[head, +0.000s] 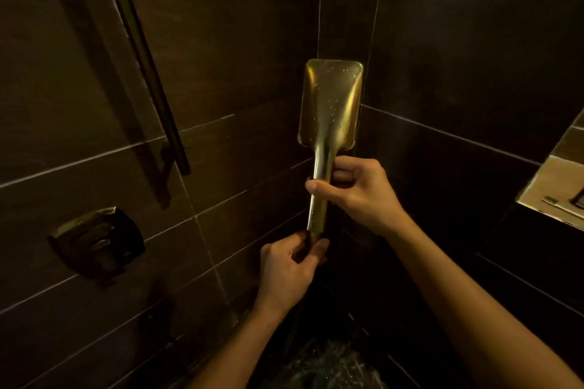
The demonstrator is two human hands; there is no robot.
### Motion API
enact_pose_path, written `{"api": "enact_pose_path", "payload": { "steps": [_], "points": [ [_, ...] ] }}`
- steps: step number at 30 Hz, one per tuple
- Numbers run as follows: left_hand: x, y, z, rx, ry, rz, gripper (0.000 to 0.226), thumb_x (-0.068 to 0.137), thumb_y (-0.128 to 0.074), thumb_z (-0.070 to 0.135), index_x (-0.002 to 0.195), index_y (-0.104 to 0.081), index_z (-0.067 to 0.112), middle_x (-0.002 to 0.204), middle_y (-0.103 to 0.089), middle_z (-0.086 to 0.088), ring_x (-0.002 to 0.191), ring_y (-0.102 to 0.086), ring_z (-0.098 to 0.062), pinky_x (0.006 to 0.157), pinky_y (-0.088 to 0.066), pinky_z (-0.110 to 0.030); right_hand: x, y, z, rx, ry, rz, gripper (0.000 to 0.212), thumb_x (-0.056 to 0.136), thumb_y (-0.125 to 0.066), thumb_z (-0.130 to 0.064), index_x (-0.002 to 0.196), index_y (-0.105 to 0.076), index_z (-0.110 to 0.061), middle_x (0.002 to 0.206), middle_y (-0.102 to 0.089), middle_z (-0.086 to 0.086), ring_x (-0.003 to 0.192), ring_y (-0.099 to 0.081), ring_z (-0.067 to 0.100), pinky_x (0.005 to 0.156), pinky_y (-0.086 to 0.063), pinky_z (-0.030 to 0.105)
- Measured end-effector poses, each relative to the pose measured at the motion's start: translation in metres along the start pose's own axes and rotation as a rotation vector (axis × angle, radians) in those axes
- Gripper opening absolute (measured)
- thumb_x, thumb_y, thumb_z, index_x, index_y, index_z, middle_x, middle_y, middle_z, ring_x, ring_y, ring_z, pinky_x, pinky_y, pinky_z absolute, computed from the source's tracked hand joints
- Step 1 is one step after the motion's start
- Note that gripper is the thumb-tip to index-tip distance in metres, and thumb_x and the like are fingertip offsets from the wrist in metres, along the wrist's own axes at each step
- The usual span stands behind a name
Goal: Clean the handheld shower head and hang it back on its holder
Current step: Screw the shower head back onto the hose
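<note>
The brass-coloured rectangular metal shower head (pixel 330 104) is standing upright in the far corner of the stall. It is up in the air, clear of the dark brown tiled wall (pixel 237 41), with its smooth back facing us and water droplets glinting on it. The right hand (pixel 357 189) is gripping the slim handle about halfway down, thumb across the front and fingers curled behind. The left hand (pixel 289 268) is sitting just below it, pinching the very bottom of the handle between thumb and fingers. What it is pinching there is too dark to make out. Over on the left, a dark metal vertical bar (pixel 142 50) is running down the wall, with a square metal control plate (pixel 98 240) beneath it. A pale lit recessed shelf (pixel 559 186) is showing at the right edge.
</note>
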State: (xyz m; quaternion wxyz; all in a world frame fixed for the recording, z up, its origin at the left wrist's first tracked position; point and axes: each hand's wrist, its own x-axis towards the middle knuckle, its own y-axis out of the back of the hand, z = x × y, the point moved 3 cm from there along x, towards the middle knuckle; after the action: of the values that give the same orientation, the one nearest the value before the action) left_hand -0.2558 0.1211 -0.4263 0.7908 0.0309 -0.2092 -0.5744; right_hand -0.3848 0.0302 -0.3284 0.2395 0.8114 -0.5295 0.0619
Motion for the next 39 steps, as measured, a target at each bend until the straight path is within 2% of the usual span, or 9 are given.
{"api": "enact_pose_path", "payload": {
  "steps": [3,10,13,21,24,28,30,34,39],
  "points": [
    [0.003,0.004,0.001,0.013,-0.002,-0.017,0.006,0.09,-0.072,0.024,0.094,-0.075,0.024,0.079,-0.077,0.006,0.072,-0.073,-0.003,0.063,-0.06,-0.025,-0.001,0.001,-0.004,-0.05,0.061,0.025,0.03,0.085,-0.081,-0.025,0.111,-0.075,-0.011,0.102,-0.078,0.0,0.096,-0.076,0.012,0.085,-0.064,0.042],
    [0.001,0.005,0.01,-0.236,-0.011,-0.23,0.013,0.097,-0.059,0.012,0.1,-0.07,0.007,0.091,-0.077,-0.011,0.083,-0.077,-0.02,0.076,-0.062,-0.032,0.001,0.008,0.003,0.538,-0.152,-0.358,0.039,0.1,-0.051,-0.01,0.139,-0.055,-0.005,0.137,-0.065,0.015,0.127,-0.064,0.032,0.108,-0.048,0.052],
    [-0.003,0.001,0.009,-0.277,-0.013,-0.243,0.017,0.098,-0.059,0.013,0.096,-0.071,0.002,0.087,-0.076,-0.014,0.08,-0.077,-0.025,0.078,-0.062,-0.038,0.005,0.007,0.013,0.585,-0.171,-0.292,0.033,0.092,-0.062,-0.011,0.123,-0.066,-0.003,0.117,-0.074,0.015,0.11,-0.072,0.031,0.099,-0.041,0.056],
    [-0.005,-0.01,0.002,-0.148,0.02,-0.087,0.022,0.094,-0.067,0.022,0.083,-0.074,0.005,0.071,-0.074,-0.009,0.061,-0.074,-0.02,0.061,-0.061,-0.036,0.009,0.005,0.018,0.377,-0.146,-0.119,0.024,0.074,-0.084,-0.018,0.092,-0.072,-0.007,0.069,-0.061,0.0,0.073,-0.065,0.013,0.075,-0.057,0.024],
    [0.0,-0.007,0.005,-0.281,0.057,-0.273,0.029,0.095,-0.063,0.028,0.087,-0.072,0.001,0.077,-0.075,-0.014,0.064,-0.073,-0.026,0.066,-0.06,-0.037,0.01,0.005,0.022,0.387,-0.134,-0.09,0.023,0.075,-0.085,-0.022,0.091,-0.069,-0.014,0.075,-0.063,-0.006,0.073,-0.065,0.007,0.072,-0.055,0.023],
    [0.0,-0.01,0.012,-0.632,0.23,-0.606,0.023,0.094,-0.061,0.023,0.1,-0.069,0.003,0.08,-0.071,-0.01,0.058,-0.067,-0.016,0.06,-0.056,-0.025,0.007,-0.017,0.019,0.911,-0.3,-0.332,0.034,0.074,-0.086,-0.033,0.093,-0.066,-0.012,0.089,-0.069,0.006,0.078,-0.07,0.017,0.073,-0.061,0.036],
    [-0.003,-0.014,0.009,-0.831,0.364,-0.747,0.024,0.089,-0.067,0.03,0.098,-0.071,0.008,0.077,-0.07,-0.007,0.057,-0.065,-0.013,0.058,-0.054,-0.023,0.005,-0.027,0.016,1.063,-0.384,-0.39,0.032,0.074,-0.083,-0.036,0.08,-0.063,-0.012,0.074,-0.068,0.006,0.062,-0.068,0.016,0.061,-0.061,0.033],
    [-0.005,-0.029,0.014,-1.097,0.465,-1.007,0.032,0.093,-0.061,0.039,0.096,-0.065,0.007,0.076,-0.069,-0.005,0.047,-0.057,-0.006,0.052,-0.046,-0.019,0.008,-0.042,0.013,1.291,-0.408,-0.602,0.036,0.091,-0.073,-0.035,0.067,-0.056,-0.013,0.044,-0.036,-0.006,0.033,-0.034,0.007,0.037,-0.038,0.02],
    [0.0,-0.044,0.025,-1.036,0.488,-1.15,0.04,0.092,-0.059,0.039,0.057,-0.056,0.02,0.042,-0.029,0.004,0.035,-0.015,-0.01,0.044,-0.014,-0.024,0.011,-0.052,0.006,1.287,-0.446,-0.756,0.045,0.099,-0.06,-0.032,0.063,-0.038,-0.018,0.045,-0.028,-0.006,0.032,-0.024,0.009,0.035,-0.024,0.021]
  ]
}}
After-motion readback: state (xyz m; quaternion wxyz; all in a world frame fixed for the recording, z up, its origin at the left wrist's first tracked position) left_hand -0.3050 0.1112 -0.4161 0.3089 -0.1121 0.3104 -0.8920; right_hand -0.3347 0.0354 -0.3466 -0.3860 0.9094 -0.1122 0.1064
